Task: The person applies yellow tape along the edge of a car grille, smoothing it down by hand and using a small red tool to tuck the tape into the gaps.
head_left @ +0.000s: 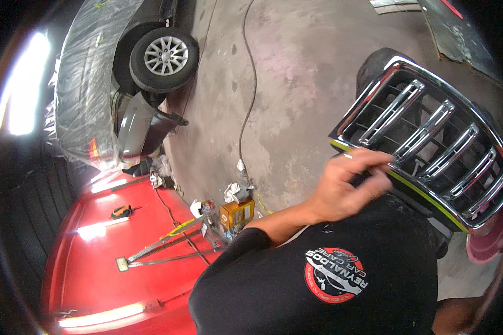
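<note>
A chrome car grille (pixel 430 134) with several vertical bars is held up at the right, in front of my black shirt (pixel 330 279). A strip of yellow-green masking tape (pixel 425 198) runs along its lower rim. My left hand (pixel 349 181) reaches in from the lower left, its fingers curled and pinched on that lower rim at the tape. Only a bit of my right forearm (pixel 458 315) shows at the bottom right, below the grille; that hand is hidden.
A red car panel (pixel 123 262) lies at the lower left with metal rods and a small tool on it. A grey car under plastic sheeting (pixel 89 84) with a bare wheel (pixel 165 56) stands behind. A cable (pixel 251 84), a yellow box (pixel 237 213) and rags lie on the concrete floor.
</note>
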Motion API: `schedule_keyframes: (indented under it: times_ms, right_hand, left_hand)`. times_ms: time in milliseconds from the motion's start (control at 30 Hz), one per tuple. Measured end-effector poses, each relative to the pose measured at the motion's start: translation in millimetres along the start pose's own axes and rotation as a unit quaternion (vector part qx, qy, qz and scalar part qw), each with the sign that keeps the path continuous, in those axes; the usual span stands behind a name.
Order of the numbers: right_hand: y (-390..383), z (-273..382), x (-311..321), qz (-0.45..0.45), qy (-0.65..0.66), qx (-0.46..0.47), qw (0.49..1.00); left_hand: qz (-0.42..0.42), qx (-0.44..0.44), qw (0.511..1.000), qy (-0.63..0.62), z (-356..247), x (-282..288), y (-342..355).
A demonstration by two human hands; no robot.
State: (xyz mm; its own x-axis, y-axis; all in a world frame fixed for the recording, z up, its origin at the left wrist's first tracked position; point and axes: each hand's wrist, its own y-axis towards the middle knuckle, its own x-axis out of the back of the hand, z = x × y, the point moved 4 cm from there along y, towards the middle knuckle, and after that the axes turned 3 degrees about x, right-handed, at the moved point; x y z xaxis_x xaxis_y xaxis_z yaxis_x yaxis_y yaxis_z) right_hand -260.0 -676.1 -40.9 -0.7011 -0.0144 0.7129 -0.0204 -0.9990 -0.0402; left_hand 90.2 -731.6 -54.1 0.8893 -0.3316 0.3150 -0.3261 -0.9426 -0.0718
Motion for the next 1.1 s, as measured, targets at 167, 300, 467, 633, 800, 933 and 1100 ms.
schedule_keyframes:
  times_ms: [167,300,467,633,800,933,1100]
  right_hand:
    - [15.6,108.9,-55.3,0.201,0.068,0.135,0.968]
    - [14.8,124.1,-105.3,0.236,0.085,0.113,0.961]
    - [19.9,122.4,-122.4,0.248,0.042,0.078,0.965]
    - [24.1,123.7,-129.7,0.273,0.045,0.076,0.958]
    - [28.1,122.2,-132.7,0.197,0.063,0.118,0.971]
    - [33.4,122.3,-128.2,0.225,0.081,0.083,0.967]
    - [41.0,116.9,-109.9,0.24,0.15,0.1,0.954]
  left_hand:
    - [0.078,-0.026,0.982,-0.169,-6.0,-30.5,1.9]
    - [0.081,-0.046,0.994,-0.056,4.2,-24.4,-7.8]
    - [-0.021,0.101,0.981,-0.161,2.8,-20.0,-6.1]
    - [-0.003,-0.08,0.997,-0.007,11.1,-20.5,-7.8]
    - [-0.004,-0.08,0.997,0.012,8.2,-23.5,-2.0]
    - [0.009,-0.095,0.994,0.047,7.5,-19.2,3.6]
    - [-0.011,-0.026,0.999,0.017,8.4,-7.7,10.0]
